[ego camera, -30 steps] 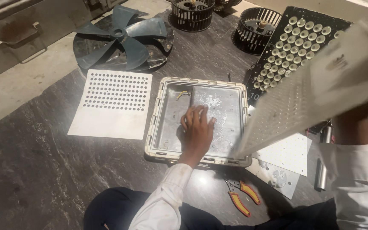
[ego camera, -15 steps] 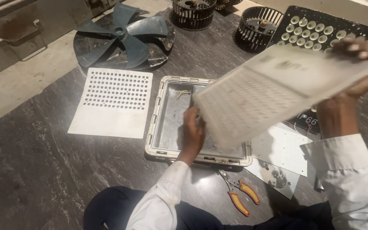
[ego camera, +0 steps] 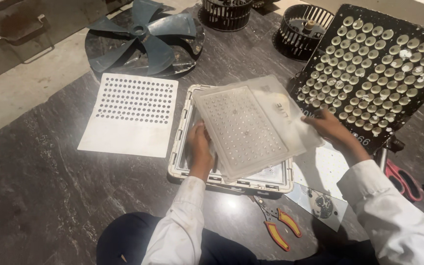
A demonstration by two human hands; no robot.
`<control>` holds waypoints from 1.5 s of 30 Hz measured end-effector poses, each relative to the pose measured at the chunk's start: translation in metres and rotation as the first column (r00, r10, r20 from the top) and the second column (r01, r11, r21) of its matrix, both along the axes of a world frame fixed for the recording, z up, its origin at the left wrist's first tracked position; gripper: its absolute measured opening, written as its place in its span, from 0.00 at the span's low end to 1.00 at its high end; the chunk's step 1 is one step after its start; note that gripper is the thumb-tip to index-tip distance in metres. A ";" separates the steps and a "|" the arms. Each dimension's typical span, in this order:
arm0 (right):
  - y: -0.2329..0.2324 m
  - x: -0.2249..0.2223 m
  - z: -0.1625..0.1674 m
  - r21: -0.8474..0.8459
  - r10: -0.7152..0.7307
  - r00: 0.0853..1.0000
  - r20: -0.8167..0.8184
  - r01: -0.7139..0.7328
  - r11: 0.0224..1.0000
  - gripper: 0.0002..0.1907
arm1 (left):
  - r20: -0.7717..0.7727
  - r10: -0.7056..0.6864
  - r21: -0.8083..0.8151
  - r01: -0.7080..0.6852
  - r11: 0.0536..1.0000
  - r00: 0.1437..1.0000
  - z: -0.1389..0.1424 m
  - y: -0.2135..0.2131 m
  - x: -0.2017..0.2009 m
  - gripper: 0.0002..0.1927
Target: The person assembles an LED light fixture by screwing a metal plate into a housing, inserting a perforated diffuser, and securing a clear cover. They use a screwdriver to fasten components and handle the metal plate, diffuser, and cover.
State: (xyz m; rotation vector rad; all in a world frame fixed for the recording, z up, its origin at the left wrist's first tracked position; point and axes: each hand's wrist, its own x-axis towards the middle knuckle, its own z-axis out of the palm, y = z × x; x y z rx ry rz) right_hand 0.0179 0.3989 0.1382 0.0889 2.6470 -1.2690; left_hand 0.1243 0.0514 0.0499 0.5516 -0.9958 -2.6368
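Observation:
A translucent dimpled lens panel [ego camera: 251, 125] lies tilted over a white rectangular lamp housing [ego camera: 180, 147] on the dark stone floor. My right hand [ego camera: 332, 130] grips the panel's right edge. My left hand [ego camera: 199, 149] is at the panel's left edge, inside the housing, fingers touching the panel's underside. Most of the housing's inside is hidden by the panel.
A white perforated sheet [ego camera: 133, 113] lies left of the housing. A black board with many round lenses [ego camera: 384, 73] leans at the right. A fan blade [ego camera: 143, 39] and two blower wheels [ego camera: 300, 29] lie behind. Red-handled pliers [ego camera: 278, 228] lie in front, and a small plate [ego camera: 317, 203].
My right hand has brought the lens panel down from a raised, upright position at the right until it lies over the housing. My left hand moved from the housing's middle to the panel's left edge.

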 end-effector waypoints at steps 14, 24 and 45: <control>0.008 0.001 0.005 0.165 0.106 0.979 0.175 -0.135 0.977 0.21 | 0.114 0.027 -0.543 0.039 0.839 0.993 -0.013 -0.010 0.000 0.25; -0.009 0.001 -0.010 0.005 0.040 0.998 0.057 -0.041 0.999 0.29 | 0.032 0.036 -0.608 -0.009 0.794 0.999 -0.028 -0.015 -0.006 0.26; -0.045 0.024 0.106 0.546 0.351 0.641 -0.683 0.128 0.828 0.10 | -0.154 -0.341 -0.285 0.289 0.914 0.928 0.009 -0.024 0.009 0.32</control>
